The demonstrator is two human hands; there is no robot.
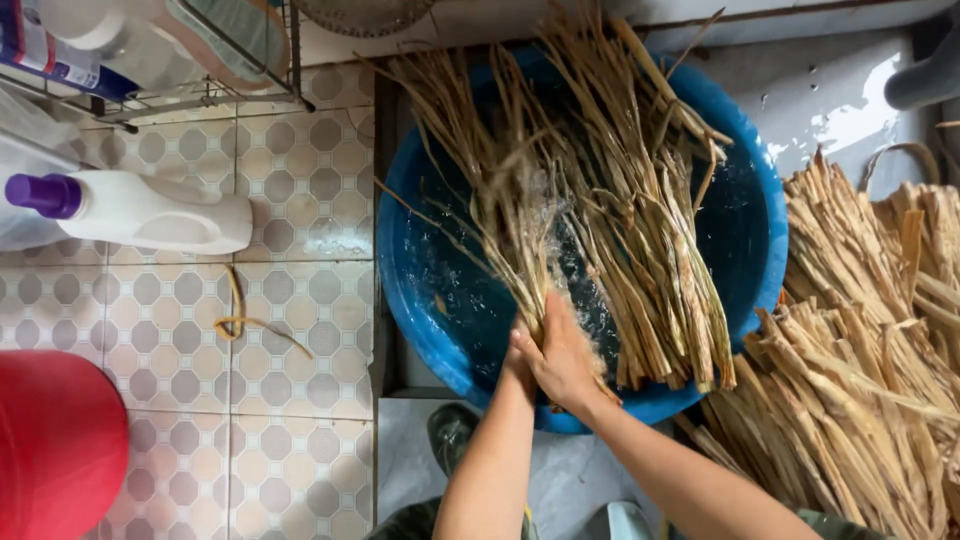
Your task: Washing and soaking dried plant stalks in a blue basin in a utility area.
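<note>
right hand clamped on wet straw bundle over blue basin, left hand mostly hidden behind it, grip cannot be told, dry straw pile beside basin

Even daylight, soft shadows, motion-blurred splash

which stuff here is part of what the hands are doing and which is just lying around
In use:
- left hand and right hand, both gripping a bundle of dried stalks
- blue basin of water
- soaking stalks
- stacked dry stalks on the right

Lying about:
- white bottle with purple cap
- red bucket
- wire rack
- loose strand on the tiled floor
</note>
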